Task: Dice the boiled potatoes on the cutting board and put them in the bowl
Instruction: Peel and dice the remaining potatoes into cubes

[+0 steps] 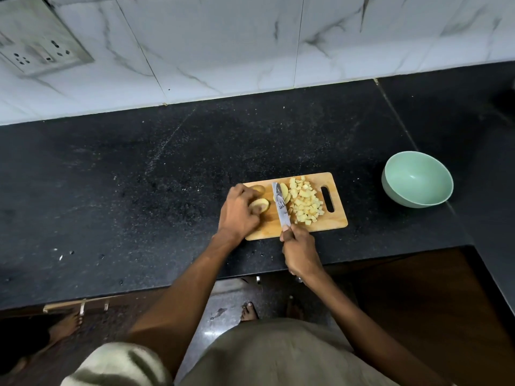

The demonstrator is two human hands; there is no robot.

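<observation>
A small wooden cutting board (333,221) lies on the black counter. A pile of yellow potato dice (305,200) covers its right half. My left hand (239,211) grips a halved potato (260,204) at the board's left end; another potato piece (257,188) lies just behind it. My right hand (299,250) holds a knife by its handle, and the knife's blade (281,204) rests flat on the board between the halves and the dice, with a few slices (284,190) beside it. A mint-green bowl (418,178) stands empty to the right, apart from the board.
The black granite counter (139,190) stretches left and behind the board. A marble-tiled wall (223,45) with a switch socket plate (36,43) backs it. The counter's front edge runs just below my right hand; bare feet and floor show beneath.
</observation>
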